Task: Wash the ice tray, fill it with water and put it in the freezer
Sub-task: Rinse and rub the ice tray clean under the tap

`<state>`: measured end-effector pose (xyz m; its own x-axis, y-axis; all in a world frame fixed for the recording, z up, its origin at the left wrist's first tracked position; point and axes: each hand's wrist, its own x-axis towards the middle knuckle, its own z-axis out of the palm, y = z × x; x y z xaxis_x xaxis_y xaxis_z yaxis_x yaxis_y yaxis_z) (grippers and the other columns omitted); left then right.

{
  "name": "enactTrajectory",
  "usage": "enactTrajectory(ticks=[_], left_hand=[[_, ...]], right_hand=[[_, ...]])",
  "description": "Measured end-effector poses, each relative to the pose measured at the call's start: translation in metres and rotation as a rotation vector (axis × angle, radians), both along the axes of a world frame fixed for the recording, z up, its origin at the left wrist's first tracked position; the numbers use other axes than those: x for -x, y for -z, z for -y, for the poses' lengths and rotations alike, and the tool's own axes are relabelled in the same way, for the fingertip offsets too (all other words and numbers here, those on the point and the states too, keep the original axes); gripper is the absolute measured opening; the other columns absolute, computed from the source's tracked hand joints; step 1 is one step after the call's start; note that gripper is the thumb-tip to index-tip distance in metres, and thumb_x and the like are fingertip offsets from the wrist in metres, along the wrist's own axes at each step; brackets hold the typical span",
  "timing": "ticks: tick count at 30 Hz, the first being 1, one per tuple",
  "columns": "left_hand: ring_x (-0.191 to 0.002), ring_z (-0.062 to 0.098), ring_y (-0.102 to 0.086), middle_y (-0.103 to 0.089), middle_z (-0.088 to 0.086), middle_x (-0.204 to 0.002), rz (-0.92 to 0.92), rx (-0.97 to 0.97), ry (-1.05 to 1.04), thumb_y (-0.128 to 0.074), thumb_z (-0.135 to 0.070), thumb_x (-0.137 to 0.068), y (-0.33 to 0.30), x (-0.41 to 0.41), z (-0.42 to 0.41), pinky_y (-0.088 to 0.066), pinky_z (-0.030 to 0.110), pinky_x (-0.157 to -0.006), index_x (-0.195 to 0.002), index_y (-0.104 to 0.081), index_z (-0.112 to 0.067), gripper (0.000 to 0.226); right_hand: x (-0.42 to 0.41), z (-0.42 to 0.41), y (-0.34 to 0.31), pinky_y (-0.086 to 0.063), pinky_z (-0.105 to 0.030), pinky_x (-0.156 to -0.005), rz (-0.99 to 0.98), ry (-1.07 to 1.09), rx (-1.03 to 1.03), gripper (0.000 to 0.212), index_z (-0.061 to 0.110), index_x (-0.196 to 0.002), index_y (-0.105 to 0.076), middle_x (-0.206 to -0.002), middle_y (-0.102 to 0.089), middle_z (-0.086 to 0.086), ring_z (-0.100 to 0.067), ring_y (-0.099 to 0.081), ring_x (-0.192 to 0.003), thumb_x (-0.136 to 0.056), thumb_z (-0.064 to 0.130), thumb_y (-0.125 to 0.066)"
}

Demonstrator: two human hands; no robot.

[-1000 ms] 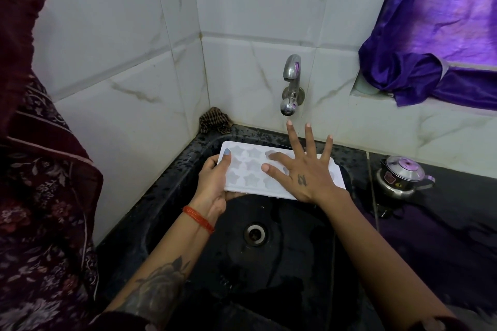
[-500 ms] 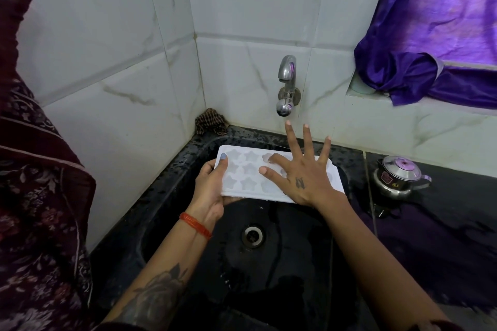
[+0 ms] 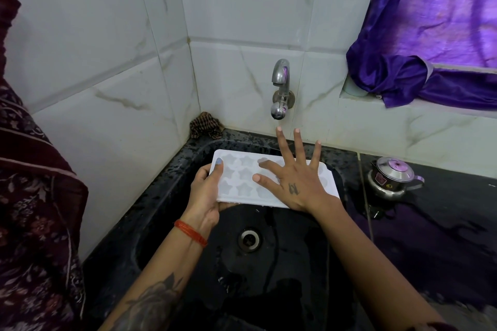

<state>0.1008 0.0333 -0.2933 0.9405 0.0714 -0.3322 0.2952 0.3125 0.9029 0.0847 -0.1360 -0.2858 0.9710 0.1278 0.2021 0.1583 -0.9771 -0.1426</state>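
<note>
A white ice tray [image 3: 243, 177] with star-shaped cells is held level over the black sink [image 3: 166, 196], below the steel tap [image 3: 281, 88]. My left hand [image 3: 205, 196] grips the tray's left end, thumb on top and fingers underneath. My right hand [image 3: 293, 177] lies flat on the tray's right half with fingers spread and straight, covering several cells. No water runs from the tap. The freezer is not in view.
The sink drain [image 3: 248, 239] sits below the tray. A small steel pot [image 3: 391, 177] stands on the dark wet counter at right. A crumpled cloth [image 3: 205, 125] lies in the back corner. A purple curtain [image 3: 430, 35] hangs at upper right, patterned fabric [image 3: 32, 209] at left.
Hands and tray stay in nearly the same pose over the sink; only the view has shifted slightly.
</note>
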Motion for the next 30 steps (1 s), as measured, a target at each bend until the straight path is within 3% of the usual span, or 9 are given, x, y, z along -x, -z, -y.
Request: enactTrajectory(ticks=[5, 9, 21, 30], left_hand=[[-0.079, 0.021, -0.066, -0.067, 0.003, -0.093, -0.001, 0.009, -0.004, -0.054, -0.038, -0.093, -0.001, 0.001, 0.001, -0.057, 0.035, -0.048, -0.092, -0.054, -0.022, 0.015], [-0.078, 0.021, -0.066, -0.067, 0.005, -0.094, 0.0, 0.028, 0.004, -0.055, -0.038, -0.093, -0.003, 0.003, 0.003, -0.058, 0.037, -0.05, -0.096, -0.055, -0.021, 0.017], [-0.075, 0.02, -0.066, -0.067, 0.003, -0.09, 0.024, 0.035, -0.001, -0.054, -0.037, -0.093, -0.005, 0.005, 0.002, -0.056, 0.033, -0.045, -0.093, -0.055, -0.02, 0.017], [-0.074, 0.02, -0.066, -0.067, 0.003, -0.087, 0.013, 0.046, 0.006, -0.054, -0.036, -0.093, -0.004, 0.008, 0.005, -0.058, 0.037, -0.054, -0.092, -0.055, -0.021, 0.015]], right_hand=[[0.001, -0.004, -0.005, 0.02, -0.064, -0.106, 0.092, 0.002, -0.032, 0.068, 0.039, -0.118, -0.05, -0.156, 0.027, 0.003, -0.026, 0.034, -0.139, -0.078, 0.076, -0.008], [0.0, -0.015, -0.013, 0.02, -0.064, -0.105, 0.083, -0.056, -0.012, 0.07, 0.042, -0.12, -0.052, -0.156, 0.027, 0.004, -0.026, 0.035, -0.139, -0.078, 0.076, -0.008], [-0.008, -0.028, -0.011, 0.024, -0.064, -0.103, -0.008, -0.046, 0.035, 0.092, 0.047, -0.126, -0.049, -0.155, 0.029, 0.005, -0.026, 0.038, -0.137, -0.065, 0.081, 0.011], [-0.006, -0.027, -0.011, 0.023, -0.066, -0.101, 0.011, 0.002, 0.118, 0.097, 0.047, -0.122, -0.05, -0.155, 0.029, 0.002, -0.03, 0.037, -0.137, -0.063, 0.079, 0.021]])
